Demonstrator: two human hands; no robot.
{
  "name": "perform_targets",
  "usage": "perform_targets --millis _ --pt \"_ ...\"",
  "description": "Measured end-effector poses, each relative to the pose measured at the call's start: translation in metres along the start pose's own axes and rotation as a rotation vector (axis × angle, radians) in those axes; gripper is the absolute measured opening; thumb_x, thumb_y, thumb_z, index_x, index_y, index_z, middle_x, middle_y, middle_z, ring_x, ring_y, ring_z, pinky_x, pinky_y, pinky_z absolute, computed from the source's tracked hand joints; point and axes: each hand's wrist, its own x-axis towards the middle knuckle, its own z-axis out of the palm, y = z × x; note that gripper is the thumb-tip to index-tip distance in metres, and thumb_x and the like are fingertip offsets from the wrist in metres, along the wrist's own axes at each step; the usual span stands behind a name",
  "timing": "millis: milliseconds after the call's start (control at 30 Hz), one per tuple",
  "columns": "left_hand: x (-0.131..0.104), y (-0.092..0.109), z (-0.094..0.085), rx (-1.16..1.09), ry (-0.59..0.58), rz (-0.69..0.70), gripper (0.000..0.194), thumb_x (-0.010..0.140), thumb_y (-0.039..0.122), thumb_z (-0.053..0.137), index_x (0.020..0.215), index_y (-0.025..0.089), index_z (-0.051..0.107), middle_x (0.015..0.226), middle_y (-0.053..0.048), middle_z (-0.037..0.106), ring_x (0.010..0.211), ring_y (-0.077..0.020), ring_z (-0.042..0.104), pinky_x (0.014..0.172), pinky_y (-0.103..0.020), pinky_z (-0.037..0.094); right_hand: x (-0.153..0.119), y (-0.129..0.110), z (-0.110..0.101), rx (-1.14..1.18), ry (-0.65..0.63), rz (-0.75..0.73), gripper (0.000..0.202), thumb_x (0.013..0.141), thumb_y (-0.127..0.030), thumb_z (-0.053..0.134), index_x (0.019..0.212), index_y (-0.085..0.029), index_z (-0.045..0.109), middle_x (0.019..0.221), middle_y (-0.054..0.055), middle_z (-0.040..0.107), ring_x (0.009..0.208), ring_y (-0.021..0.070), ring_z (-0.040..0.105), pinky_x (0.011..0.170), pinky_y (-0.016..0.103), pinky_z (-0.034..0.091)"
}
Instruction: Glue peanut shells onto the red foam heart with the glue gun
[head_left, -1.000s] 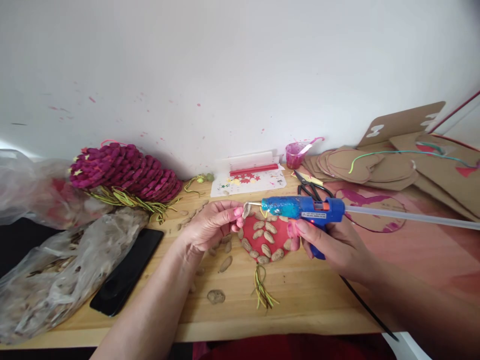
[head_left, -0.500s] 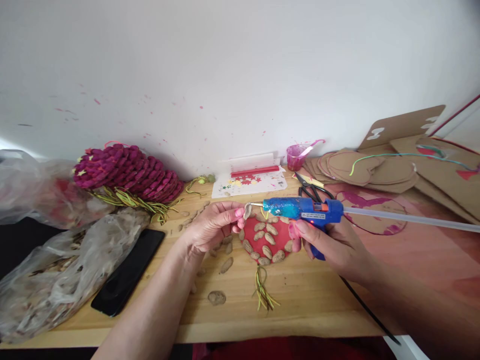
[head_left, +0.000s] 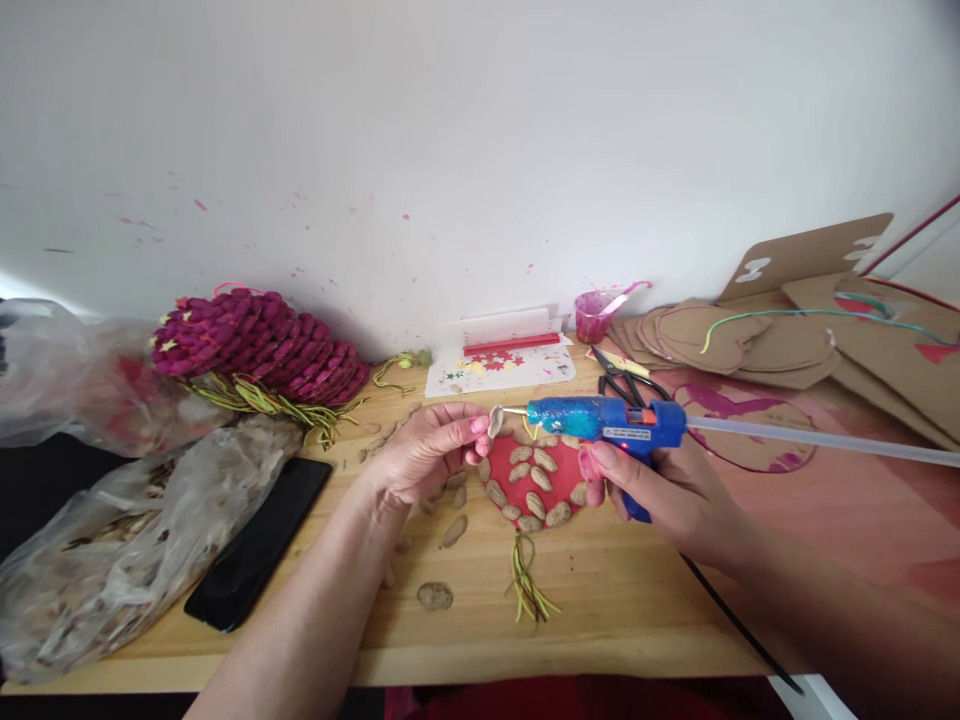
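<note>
Between the thumb and fingers of my left hand (head_left: 442, 445) is a half peanut shell (head_left: 495, 421), its hollow side turned to the right. My right hand (head_left: 660, 490) grips a blue glue gun (head_left: 600, 420) by its handle; the metal nozzle meets the shell or sits right at it. A long clear glue stick (head_left: 810, 440) juts from the gun's back. Below both hands lies a red disc (head_left: 517, 488) with peanut shells around its rim and several in its middle, partly covered by the gun. A green-yellow string tassel (head_left: 531, 585) hangs from its near edge.
Loose peanut shells (head_left: 454, 530) lie left of the disc. A black phone (head_left: 259, 545) and a plastic bag of shells (head_left: 150, 540) are farther left. Behind stand purple stacked pieces (head_left: 259, 335), a paper with stars (head_left: 499, 370), a stained cup (head_left: 595, 318), scissors (head_left: 626, 380) and cardboard shapes (head_left: 735, 340).
Both hands, the shell and the glue gun hold nearly the same position. The whole view has shifted very slightly.
</note>
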Motion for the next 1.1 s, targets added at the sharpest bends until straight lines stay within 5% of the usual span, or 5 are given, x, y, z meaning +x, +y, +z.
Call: perform_targets --millis 467,1100 --pt "0.0002 0.0006 -0.0018 -0.022 0.004 0.018 0.04 0.065 0.04 0.095 0.068 0.011 0.068 0.064 -0.002 0.061 0.058 -0.0074 0.053 0.056 -0.018 0.041 -0.0006 0.0011 0.0013 0.032 0.022 0.041 0.032 0.102 -0.043 0.056 0.078 -0.022 0.061 0.063 0.001 0.065 0.046 0.0125 0.051 0.04 0.026 0.037" --pt "0.0007 0.0 0.0012 -0.05 0.04 0.05 0.037 0.065 0.038 0.095 0.073 0.011 0.072 0.064 -0.001 0.063 0.058 -0.0062 0.055 0.056 -0.016 0.042 -0.0025 0.0083 0.0021 -0.044 -0.068 -0.128 0.025 0.104 -0.032 0.054 0.08 -0.024 0.058 0.069 0.0 0.062 0.055 0.013 0.057 0.048 0.029 0.042"
